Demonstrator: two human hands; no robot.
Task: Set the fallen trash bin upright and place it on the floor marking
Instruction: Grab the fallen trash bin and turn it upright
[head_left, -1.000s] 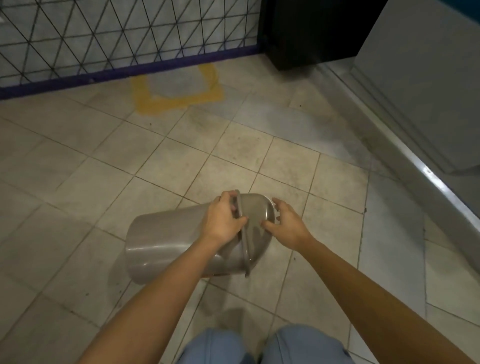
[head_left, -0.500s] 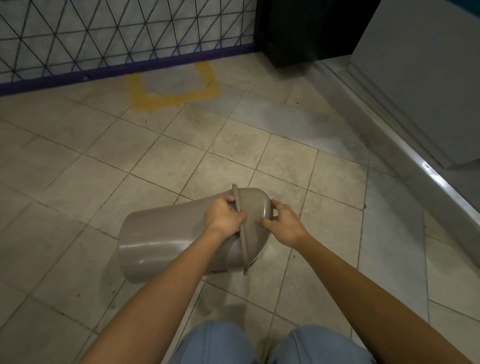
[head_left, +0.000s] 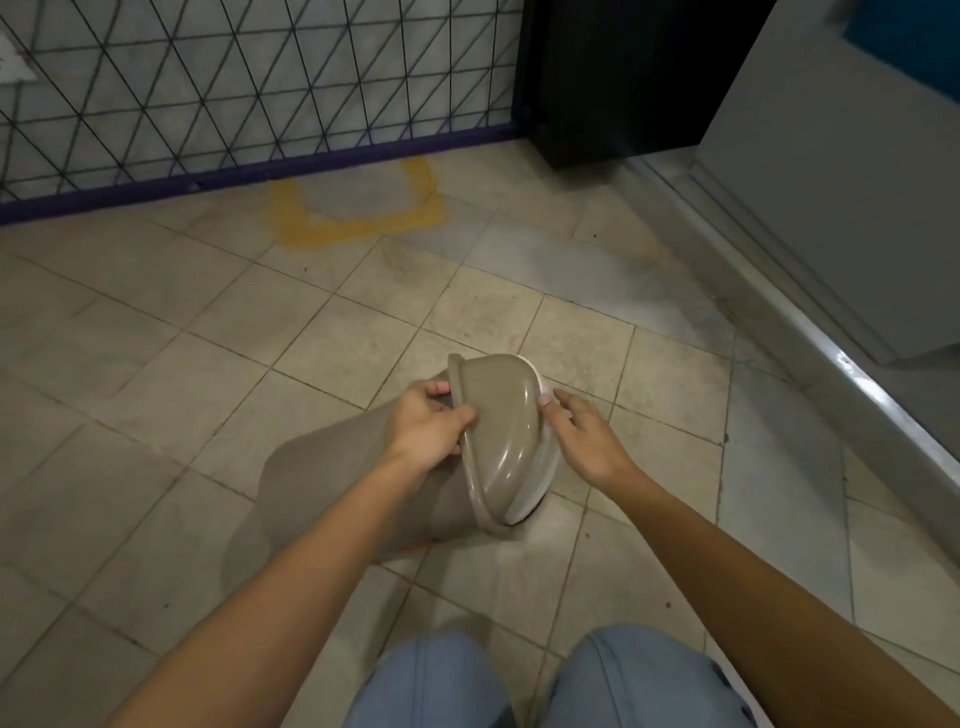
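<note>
The grey-brown plastic trash bin (head_left: 332, 483) is tilted, its domed lid end raised toward me and its blurred base low to the left. My left hand (head_left: 428, 428) grips the rim at the lid's left side. Against the lid's right edge my right hand (head_left: 584, 441) presses with spread fingers. The yellow floor marking (head_left: 358, 226), a painted outline, lies farther off beside the fence.
A black wire-mesh fence with a purple base rail (head_left: 249, 171) runs along the back. A dark cabinet (head_left: 613, 78) stands at the back right, and a grey raised ledge (head_left: 810, 332) runs along the right. My knees in blue trousers (head_left: 545, 680) are at the bottom.
The bin's lid end has swung up and toward me while its base dropped to the lower left. Both hands kept their hold and rose with the lid.
</note>
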